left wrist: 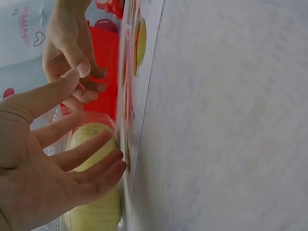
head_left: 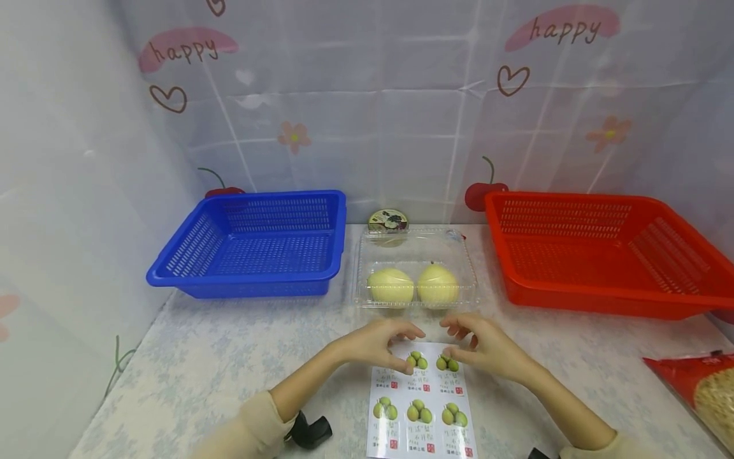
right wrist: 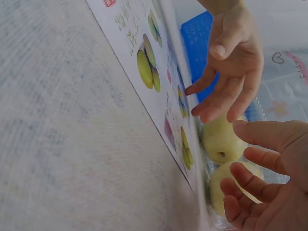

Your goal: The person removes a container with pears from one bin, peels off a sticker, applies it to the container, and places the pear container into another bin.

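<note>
A sheet of printed stickers [head_left: 424, 398] with green fruit pictures lies flat on the table. Over its far left part is my left hand [head_left: 378, 344], fingers loosely bent and holding nothing. Facing it across a gap, my right hand [head_left: 487, 347] hovers over the far right part, its fingers also relaxed around nothing. Just beyond both hands sits a clear plastic clamshell box [head_left: 418, 250] with its lid raised. Two pale yellow-green pears [head_left: 391, 286] rest side by side inside. In the right wrist view, the pears [right wrist: 224, 139] show behind the spread fingers.
A blue plastic basket [head_left: 246, 278] stands at the back left, and a red one [head_left: 608, 296] at the back right. Behind the box is a small round tin [head_left: 388, 219]. A red bag of grain-like pieces [head_left: 708, 389] lies at the right edge.
</note>
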### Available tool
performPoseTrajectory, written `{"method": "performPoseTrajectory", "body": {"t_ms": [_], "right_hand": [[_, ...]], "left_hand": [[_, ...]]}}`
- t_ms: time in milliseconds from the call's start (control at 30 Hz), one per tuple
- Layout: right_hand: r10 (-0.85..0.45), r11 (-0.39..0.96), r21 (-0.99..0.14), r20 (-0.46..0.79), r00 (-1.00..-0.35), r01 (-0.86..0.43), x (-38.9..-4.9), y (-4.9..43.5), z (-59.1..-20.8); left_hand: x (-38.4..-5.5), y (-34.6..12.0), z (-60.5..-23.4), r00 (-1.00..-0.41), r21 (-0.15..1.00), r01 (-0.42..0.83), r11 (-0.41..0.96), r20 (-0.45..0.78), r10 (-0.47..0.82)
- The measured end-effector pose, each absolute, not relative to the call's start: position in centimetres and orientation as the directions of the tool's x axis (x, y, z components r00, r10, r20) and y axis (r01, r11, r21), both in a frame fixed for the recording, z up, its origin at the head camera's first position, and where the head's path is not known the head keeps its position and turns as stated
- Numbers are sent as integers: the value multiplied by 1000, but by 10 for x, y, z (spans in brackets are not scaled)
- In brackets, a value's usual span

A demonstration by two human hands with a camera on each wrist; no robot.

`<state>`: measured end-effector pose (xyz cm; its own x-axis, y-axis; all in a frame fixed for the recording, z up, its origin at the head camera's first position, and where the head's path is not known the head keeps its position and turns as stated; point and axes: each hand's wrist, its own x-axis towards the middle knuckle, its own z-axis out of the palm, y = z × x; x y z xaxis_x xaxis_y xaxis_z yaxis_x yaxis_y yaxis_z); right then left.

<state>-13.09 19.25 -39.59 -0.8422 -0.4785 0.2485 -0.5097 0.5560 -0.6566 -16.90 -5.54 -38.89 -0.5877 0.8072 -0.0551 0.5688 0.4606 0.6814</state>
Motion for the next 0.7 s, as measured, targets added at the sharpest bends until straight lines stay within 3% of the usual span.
{"method": "performPoseTrajectory", "body": {"t_ms": [367,700], "right_hand": [[-501,655,-606,99,-860,-452,-133,191,-401],[-504,673,-602,52,-862,-429,-135,188,-407]], "left_hand": [[-168,-42,-394,-629,500,630,594,-121,768],[-164,-36,-397,-673,426,618,661,-148,725]]}}
